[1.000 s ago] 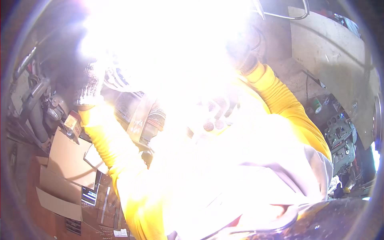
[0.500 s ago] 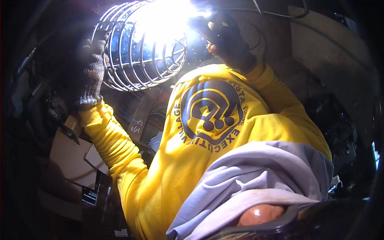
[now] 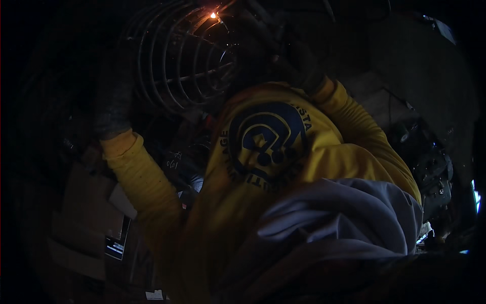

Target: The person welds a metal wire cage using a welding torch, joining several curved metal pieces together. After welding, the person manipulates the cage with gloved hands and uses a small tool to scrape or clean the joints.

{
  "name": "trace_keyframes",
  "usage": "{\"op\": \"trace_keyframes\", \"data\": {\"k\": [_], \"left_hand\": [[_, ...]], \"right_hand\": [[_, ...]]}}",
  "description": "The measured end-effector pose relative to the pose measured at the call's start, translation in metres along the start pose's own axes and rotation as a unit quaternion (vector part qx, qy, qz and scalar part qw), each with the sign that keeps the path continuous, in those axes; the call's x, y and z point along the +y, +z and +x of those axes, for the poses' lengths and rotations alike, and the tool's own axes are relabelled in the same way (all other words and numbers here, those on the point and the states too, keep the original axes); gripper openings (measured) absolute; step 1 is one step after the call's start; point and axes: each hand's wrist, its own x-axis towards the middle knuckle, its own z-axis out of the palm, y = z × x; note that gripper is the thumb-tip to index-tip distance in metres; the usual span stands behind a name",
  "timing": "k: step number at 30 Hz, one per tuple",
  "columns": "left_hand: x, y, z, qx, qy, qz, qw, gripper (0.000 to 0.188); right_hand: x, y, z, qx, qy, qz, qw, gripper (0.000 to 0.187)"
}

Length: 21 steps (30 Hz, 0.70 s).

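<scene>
Round wire cage (image 3: 185, 55) sits up top, a small orange glow (image 3: 213, 15) burning on its upper rim (everything else very dark). Left hand (image 3: 112, 104), gloved, grips the cage's left side. Right hand (image 3: 296, 63), gloved too, reaches toward the glow; its grip I cannot tell. Cardboard boxes (image 3: 83, 202) lie lower left.

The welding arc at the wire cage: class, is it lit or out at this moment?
Out. Only a small orange glowing spot shows at the top of the wire cage, and the whole scene is dark, without any bright glare.
</scene>
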Motion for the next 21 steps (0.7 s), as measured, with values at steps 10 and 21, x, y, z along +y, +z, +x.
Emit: {"op": "trace_keyframes", "data": {"k": [10,21], "left_hand": [[0.025,-0.005,0.007,-0.016,-0.014,0.004,1.0,0.05],[0.036,-0.008,0.013,-0.014,-0.19,-0.164,0.968,0.07]], "right_hand": [[0.008,-0.003,0.001,-0.011,0.071,-0.027,0.997,0.059],[0.012,-0.002,0.008,0.022,-0.012,-0.147,0.989,0.058]]}}
